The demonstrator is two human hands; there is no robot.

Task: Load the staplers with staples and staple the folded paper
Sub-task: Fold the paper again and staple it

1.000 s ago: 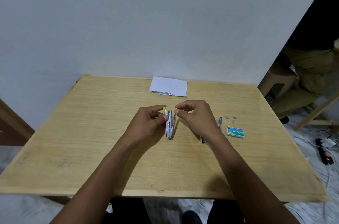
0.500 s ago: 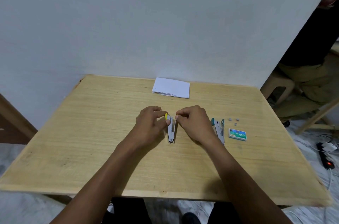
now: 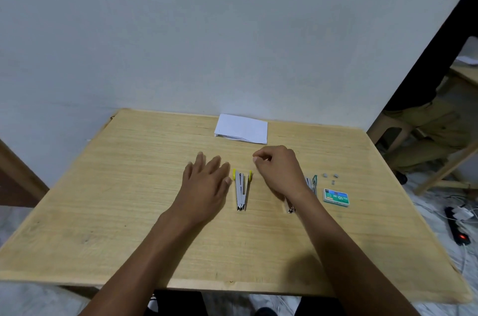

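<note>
Wooden table point(image 3: 129, 212) against a pale wall: the yellow-tipped stapler point(image 3: 242, 190) lies swung open in a V at its middle. The left hand point(image 3: 207, 181) lies just beside it, fingers straight and spread. The right hand point(image 3: 280, 173) hovers on its other side, fingers curled, thumb on forefinger. Further right sit the green stapler point(image 3: 313, 182), staple box point(image 3: 335, 197) and loose staples point(image 3: 329, 176). The folded paper point(image 3: 241, 129) lies at the far edge.

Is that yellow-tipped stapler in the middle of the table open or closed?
Open. The yellow stapler lies on the table with its two arms splayed in a V, hinged at the near end, yellow tips apart.
</note>
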